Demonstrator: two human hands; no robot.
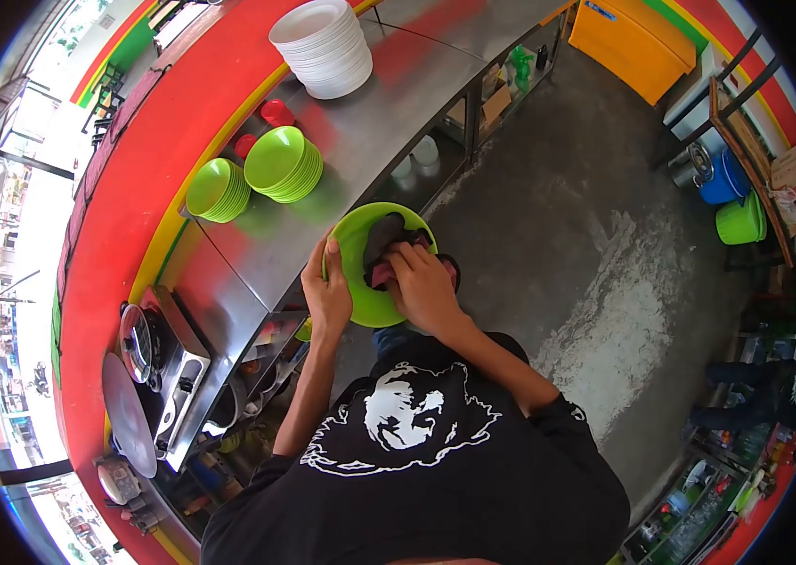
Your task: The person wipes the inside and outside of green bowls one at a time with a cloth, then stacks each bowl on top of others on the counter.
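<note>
A lime-green bowl (357, 254) is held up in front of my body, its opening tilted toward me. My left hand (327, 292) grips its left rim, with the thumb on the inside and the other fingers out of sight behind. Pressed against the inner right side, my right hand (419, 287) is closed on a dark cloth (385, 234) with reddish-pink parts. Some of the cloth hangs over the bowl's right rim. To the upper left, two stacks of green bowls (277, 162) stand on the steel counter (341, 141).
White bowls (321, 47) are stacked farther along the counter, and red cups (276, 113) sit near the wall. A portable stove (181, 381) is at the lower left. On the right are an orange chest (632, 47), a blue bucket (724, 177) and another person's legs (742, 395).
</note>
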